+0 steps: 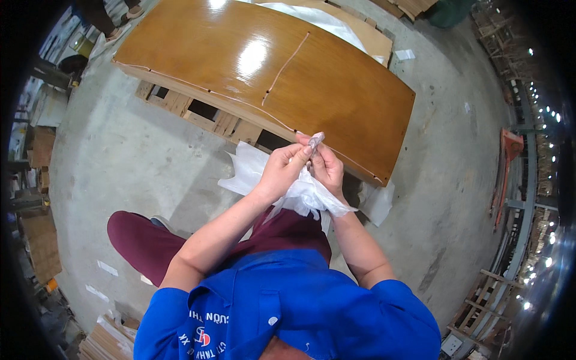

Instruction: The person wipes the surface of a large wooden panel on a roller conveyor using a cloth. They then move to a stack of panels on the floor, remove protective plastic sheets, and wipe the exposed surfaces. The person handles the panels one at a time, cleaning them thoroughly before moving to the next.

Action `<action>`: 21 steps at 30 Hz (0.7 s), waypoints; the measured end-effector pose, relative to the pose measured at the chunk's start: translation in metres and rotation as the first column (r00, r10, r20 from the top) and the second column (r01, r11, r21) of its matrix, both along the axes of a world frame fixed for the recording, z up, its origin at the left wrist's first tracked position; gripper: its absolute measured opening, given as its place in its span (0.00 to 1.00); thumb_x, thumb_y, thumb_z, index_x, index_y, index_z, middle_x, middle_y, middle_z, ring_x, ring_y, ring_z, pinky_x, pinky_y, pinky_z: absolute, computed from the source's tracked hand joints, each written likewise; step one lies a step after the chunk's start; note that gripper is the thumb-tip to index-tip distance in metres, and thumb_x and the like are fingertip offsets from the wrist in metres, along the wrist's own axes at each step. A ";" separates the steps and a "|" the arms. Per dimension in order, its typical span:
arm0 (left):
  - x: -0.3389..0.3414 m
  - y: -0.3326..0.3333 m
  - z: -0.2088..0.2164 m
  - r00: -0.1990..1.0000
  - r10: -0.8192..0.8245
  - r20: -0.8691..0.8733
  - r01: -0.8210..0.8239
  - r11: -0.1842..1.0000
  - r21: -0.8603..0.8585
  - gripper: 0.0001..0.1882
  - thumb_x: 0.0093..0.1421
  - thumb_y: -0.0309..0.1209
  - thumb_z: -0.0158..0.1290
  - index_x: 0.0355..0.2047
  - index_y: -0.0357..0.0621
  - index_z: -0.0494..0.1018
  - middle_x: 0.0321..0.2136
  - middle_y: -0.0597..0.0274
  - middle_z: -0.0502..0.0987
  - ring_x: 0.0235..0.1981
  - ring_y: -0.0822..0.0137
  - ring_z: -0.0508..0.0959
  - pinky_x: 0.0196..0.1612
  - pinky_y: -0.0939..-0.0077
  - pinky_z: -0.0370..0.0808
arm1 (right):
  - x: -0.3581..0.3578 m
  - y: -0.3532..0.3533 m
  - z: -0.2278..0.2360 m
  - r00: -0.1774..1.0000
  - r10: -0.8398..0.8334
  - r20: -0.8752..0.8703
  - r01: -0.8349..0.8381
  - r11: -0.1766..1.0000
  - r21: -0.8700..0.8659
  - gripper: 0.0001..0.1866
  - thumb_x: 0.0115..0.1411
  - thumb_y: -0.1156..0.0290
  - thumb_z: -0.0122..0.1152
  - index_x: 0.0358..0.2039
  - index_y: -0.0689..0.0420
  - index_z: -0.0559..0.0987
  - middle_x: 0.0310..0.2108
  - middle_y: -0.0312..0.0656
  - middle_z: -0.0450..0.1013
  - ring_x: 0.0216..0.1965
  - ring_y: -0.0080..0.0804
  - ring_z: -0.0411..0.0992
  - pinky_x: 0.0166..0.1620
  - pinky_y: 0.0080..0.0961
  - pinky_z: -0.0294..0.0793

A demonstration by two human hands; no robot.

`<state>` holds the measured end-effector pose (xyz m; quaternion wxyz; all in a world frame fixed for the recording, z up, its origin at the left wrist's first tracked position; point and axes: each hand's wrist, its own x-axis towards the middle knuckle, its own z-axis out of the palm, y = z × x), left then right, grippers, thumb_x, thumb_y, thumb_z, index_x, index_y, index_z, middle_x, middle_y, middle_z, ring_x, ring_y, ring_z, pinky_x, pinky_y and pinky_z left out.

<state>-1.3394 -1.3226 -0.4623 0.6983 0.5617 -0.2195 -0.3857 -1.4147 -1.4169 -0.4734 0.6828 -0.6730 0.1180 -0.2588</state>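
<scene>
Both my hands meet just over the near edge of a large glossy brown wooden panel (348,108). Between the fingertips of my left hand (283,171) and my right hand (327,168) is a small bunched piece of clear, greyish plastic (315,141); the fingers of both hands are closed on it. Whether something sits inside it is too small to tell. A thin, crumpled white sheet (303,195) hangs below my hands, over my lap. Along the panel's near edge runs a pale line (240,99) past several dark holes, and another pale line crosses the top.
Under the panel is a wooden pallet (225,123) on the grey concrete floor (132,162). More white sheeting (377,203) lies by the panel's near right corner. Another person's legs (96,15) stand at the far left. A red-orange metal frame (509,156) is at the right.
</scene>
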 end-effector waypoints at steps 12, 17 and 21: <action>-0.037 -0.068 0.000 0.972 -0.215 -0.091 0.222 0.972 0.075 0.19 0.65 0.41 0.42 0.24 0.42 0.71 0.17 0.75 0.68 0.19 0.84 0.64 0.22 0.88 0.60 | -0.049 -0.045 0.007 0.970 -0.241 0.029 0.182 0.801 0.571 0.12 0.61 0.69 0.52 0.41 0.62 0.76 0.40 0.43 0.75 0.35 0.18 0.71 0.37 0.15 0.70; -0.054 -0.067 -0.002 0.883 -0.373 -0.284 0.416 0.903 0.108 0.22 0.64 0.45 0.43 0.23 0.41 0.74 0.17 0.74 0.68 0.18 0.83 0.64 0.22 0.87 0.60 | -0.067 -0.066 0.018 0.955 -0.267 -0.128 0.294 0.808 0.511 0.10 0.62 0.70 0.49 0.38 0.61 0.76 0.35 0.40 0.75 0.27 0.16 0.69 0.30 0.13 0.68; -0.061 -0.038 -0.024 0.820 -0.572 -0.008 0.549 0.783 0.292 0.20 0.62 0.43 0.45 0.27 0.38 0.76 0.21 0.66 0.74 0.25 0.77 0.69 0.29 0.80 0.66 | -0.095 -0.130 -0.009 0.889 -0.455 0.053 0.392 0.815 0.426 0.13 0.61 0.74 0.49 0.46 0.63 0.73 0.23 0.34 0.68 0.23 0.16 0.64 0.30 0.14 0.67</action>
